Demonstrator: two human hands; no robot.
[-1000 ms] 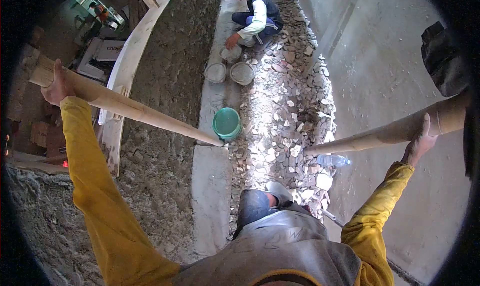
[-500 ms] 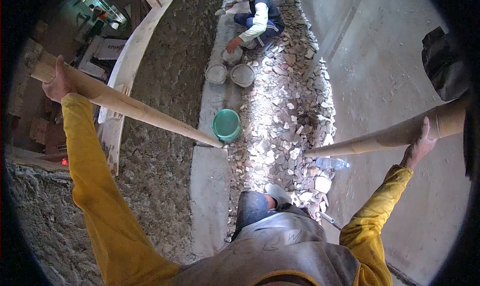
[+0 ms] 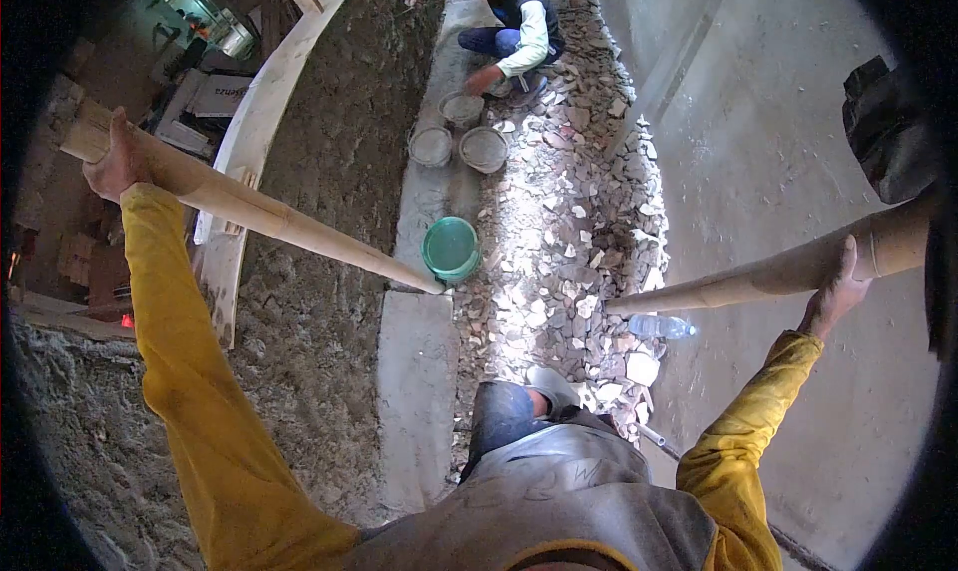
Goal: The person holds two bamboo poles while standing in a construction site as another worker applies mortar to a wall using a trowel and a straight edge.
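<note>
My left hand (image 3: 115,162) grips a bamboo pole (image 3: 289,224) near its upper end, thumb showing and the other fingers hidden behind it. That pole slants down to the edge of a smooth grey strip (image 3: 417,391), beside a green bucket (image 3: 451,249). On the other side, my right hand (image 3: 836,293) is against a second bamboo pole (image 3: 758,279), its thumb raised along the near face and its fingers mostly out of sight underneath. This pole's lower end meets the rubble, close to a clear plastic bottle (image 3: 662,326).
A co-worker (image 3: 519,27) squats ahead beside several pails, including a grey-filled pail (image 3: 484,150). Broken rubble (image 3: 569,232) covers the ground between a rough wall (image 3: 329,132) and a smooth grey wall (image 3: 788,122). A curved board (image 3: 261,122) edges the left side; dark cloth (image 3: 883,127) hangs right.
The co-worker's one arm has reached out to the rough wall, and the other hand has drawn back slightly from the pail. Both my hands stay on the poles.
</note>
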